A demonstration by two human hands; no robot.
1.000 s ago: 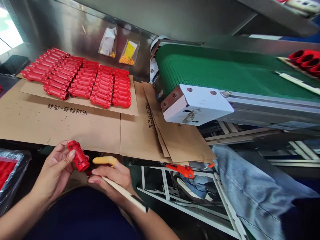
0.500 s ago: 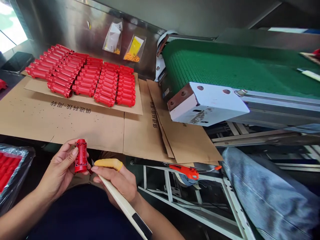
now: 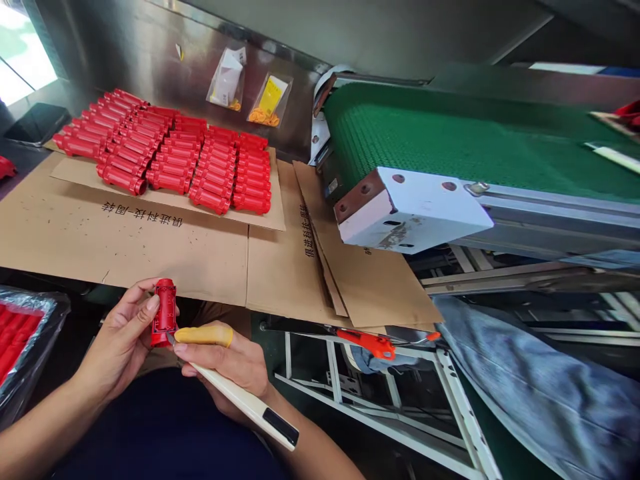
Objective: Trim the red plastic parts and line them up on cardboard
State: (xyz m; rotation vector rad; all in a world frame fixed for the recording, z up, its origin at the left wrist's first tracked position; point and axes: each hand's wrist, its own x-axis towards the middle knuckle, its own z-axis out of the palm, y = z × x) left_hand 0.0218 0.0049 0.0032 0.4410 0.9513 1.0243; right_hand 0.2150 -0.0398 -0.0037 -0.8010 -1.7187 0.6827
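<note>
Between the thumb and fingers of my left hand (image 3: pixel 125 333) stands a red plastic cylindrical housing (image 3: pixel 165 310), its hollow side with dark edge lines turned up to me. My right hand (image 3: pixel 233 360) is closed round a cream-handled knife (image 3: pixel 245 403) with a black end piece. A yellow finger cot (image 3: pixel 205 335) covers one finger of that hand. The small blade tip touches or lies very close to the lower right edge of the red housing; the exact contact is too small to tell.
Rows of red housings (image 3: pixel 167 157) lie on cardboard (image 3: pixel 125 243). Beyond them, two small plastic bags (image 3: pixel 270 100) hang on the metal wall. A green conveyor belt (image 3: pixel 450 133) with a white bracket (image 3: pixel 415 210) stands right. Orange-handled tool (image 3: pixel 367 343) sits below the table edge; a lined bin (image 3: pixel 55 320) is left.
My right hand has moved left with the knife, bringing the blade to the lower end of the red housing. My left hand has barely shifted.
</note>
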